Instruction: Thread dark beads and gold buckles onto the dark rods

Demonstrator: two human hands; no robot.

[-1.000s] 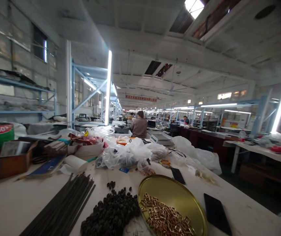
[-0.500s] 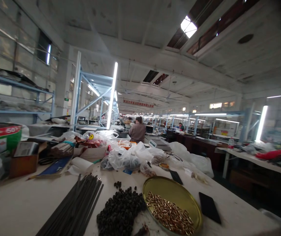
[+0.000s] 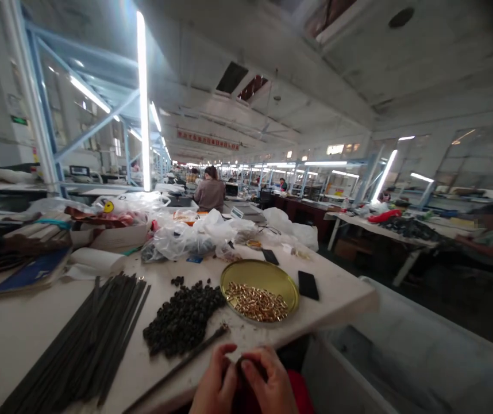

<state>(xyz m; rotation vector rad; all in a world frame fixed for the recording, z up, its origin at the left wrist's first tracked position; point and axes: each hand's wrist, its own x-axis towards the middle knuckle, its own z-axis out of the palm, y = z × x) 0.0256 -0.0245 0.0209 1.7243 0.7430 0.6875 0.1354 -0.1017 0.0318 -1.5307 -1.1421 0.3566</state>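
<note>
Both hands are together at the lower edge of the view, just in front of the table. My left hand [image 3: 215,382] has its fingers curled in a pinch. Beside it, my right hand [image 3: 269,379] is closed, thumb against fingers. Something small and dark shows between them, too hidden to name. Nearest to my left hand, a single dark strip [image 3: 186,361] with brassy bits at its tip lies across the table edge. A pile of small black loops [image 3: 181,319] is beyond it. Further right stands a round gold tray [image 3: 278,273] bearing small gold metal fittings [image 3: 257,302].
A bundle of long dark strips [image 3: 78,339] lies at the left. Clear plastic bags [image 3: 195,233] and a white roll [image 3: 97,260] sit behind. Two dark flat objects, one a black slab [image 3: 308,285], are right of the tray. A pale bin [image 3: 401,345] stands beside the table.
My view has turned right and tilted down. Both hands now show at the bottom, as do the pale bin and more of the single dark strip. The tray and piles appear higher.
</note>
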